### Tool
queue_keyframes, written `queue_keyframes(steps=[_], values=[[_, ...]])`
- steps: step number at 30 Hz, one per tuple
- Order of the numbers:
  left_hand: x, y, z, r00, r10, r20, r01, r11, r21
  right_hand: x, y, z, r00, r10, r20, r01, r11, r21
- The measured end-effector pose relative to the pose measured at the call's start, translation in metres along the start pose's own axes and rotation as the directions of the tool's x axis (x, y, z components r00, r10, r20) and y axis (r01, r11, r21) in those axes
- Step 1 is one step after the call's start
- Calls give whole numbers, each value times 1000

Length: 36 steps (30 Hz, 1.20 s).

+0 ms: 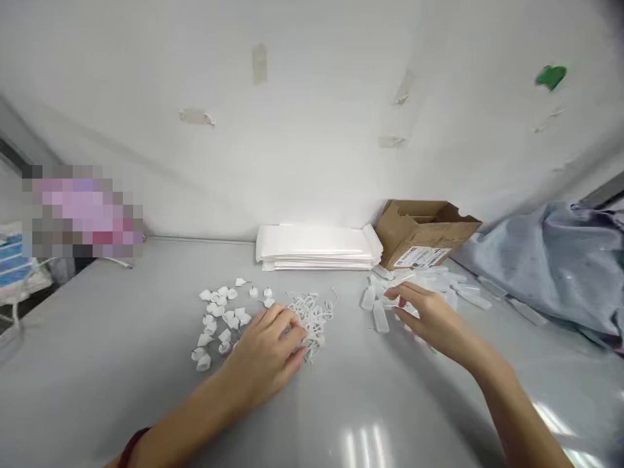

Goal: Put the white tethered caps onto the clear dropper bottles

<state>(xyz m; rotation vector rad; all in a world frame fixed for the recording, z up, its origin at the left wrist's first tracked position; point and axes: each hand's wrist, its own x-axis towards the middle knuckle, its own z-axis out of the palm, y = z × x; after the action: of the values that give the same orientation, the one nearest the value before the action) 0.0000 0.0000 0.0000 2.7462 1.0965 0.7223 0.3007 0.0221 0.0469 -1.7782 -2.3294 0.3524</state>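
Note:
My left hand [268, 351] rests at the edge of a heap of white curly cords or thin tubes [314, 318]. Its fingers are curled together, and what they hold, if anything, is hidden beneath them. To its left lie several small white caps [224, 312], some with a thin dark pin or wire sticking out. Over on the right, my right hand [426, 315] hovers above a spread of translucent plastic bottles or tubes [380, 316]. Its thumb and fingers are apart, with nothing visible between them.
A stack of flat white packets [316, 246] lies against the white wall. Beside it stands an opened cardboard box [419, 234] with a label. Grey-blue cloth [560, 266] drapes over the table's right side. At far left are a blurred pink patch and a blue-and-white item [17, 263].

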Motion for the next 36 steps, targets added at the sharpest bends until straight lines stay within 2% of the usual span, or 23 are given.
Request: queue_keyframes(steps=[3,7,9,12,14,18,23,29,32,36], values=[[1,-1,-1,999,13,-35,-13,1000,3,1,-7,12,979,-169,-112,171,985,5],[-18,-10,-11,994,77,-72,-67,990,126,-2,-33,43,902,-321,-289,343,939,30],[-33,-21,-18,998,42,-43,-31,974,225,-3,-52,64,880,-399,-258,411,911,-5],[-50,-40,-25,995,-94,-15,94,941,326,5,-79,89,845,-486,-223,477,874,-98],[-51,-51,-24,989,-144,-21,143,925,352,16,-93,97,858,-480,-184,465,877,-121],[-35,-67,-17,992,-124,-19,123,936,330,40,-105,97,890,-429,-155,412,902,-126],[-12,-85,-13,997,-63,-45,74,949,307,56,-102,92,892,-412,-187,393,910,-130],[1,-102,-11,996,20,-87,6,958,287,72,-97,90,894,-387,-227,372,922,-107],[2,-99,-13,992,49,-118,-13,958,288,73,-91,83,889,-385,-247,384,922,-53],[-1,-77,-17,984,64,-169,-16,962,271,57,-67,63,891,-331,-311,356,934,24]])
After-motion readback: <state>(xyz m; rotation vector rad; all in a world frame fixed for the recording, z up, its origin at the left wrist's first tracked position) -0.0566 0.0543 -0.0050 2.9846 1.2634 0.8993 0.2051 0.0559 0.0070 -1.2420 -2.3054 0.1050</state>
